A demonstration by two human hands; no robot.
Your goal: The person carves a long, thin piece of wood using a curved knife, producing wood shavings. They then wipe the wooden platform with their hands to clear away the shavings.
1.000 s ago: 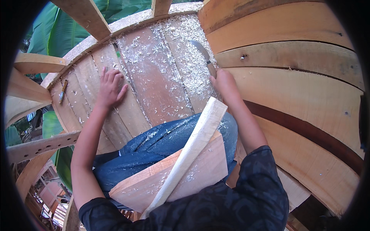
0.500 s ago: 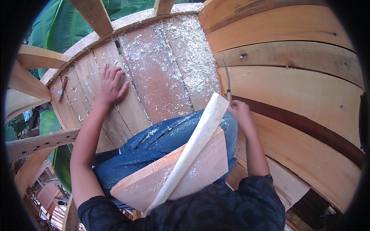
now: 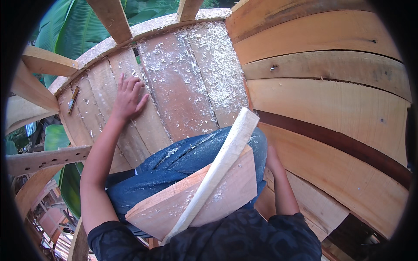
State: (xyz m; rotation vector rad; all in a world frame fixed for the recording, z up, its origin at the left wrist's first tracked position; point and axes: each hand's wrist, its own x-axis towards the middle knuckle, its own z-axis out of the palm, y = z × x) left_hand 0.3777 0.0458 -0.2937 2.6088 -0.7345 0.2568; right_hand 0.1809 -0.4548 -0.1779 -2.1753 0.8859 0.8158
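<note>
My left hand (image 3: pixel 129 98) lies palm down on the plank floor (image 3: pixel 141 124), fingers spread and loosely bent, holding nothing. Beyond my right knee, my right hand (image 3: pixel 271 157) has dropped low beside the leg; its fingers are hidden, and so is whatever they may hold. Across my lap lies a thick, angled wooden board (image 3: pixel 230 182) dusted with shavings. A long, pale squared stick (image 3: pixel 213 169) leans over that board, its far end above my right knee and its near end against my shirt. Neither hand touches the stick or the board.
Curled wood shavings (image 3: pixel 222 65) cover the far floor planks. A plank wall (image 3: pixel 322 93) rises on my right. Upright wooden posts (image 3: pixel 111 19) stand along the curved rim beam (image 3: pixel 150 27). A small yellow and dark tool (image 3: pixel 73 100) lies at the far left, with large green leaves (image 3: pixel 72 32) outside.
My right hand has moved down and back behind my knee. The curved knife with a wooden handle that it held has gone out of sight. My left hand stays on the planks.
</note>
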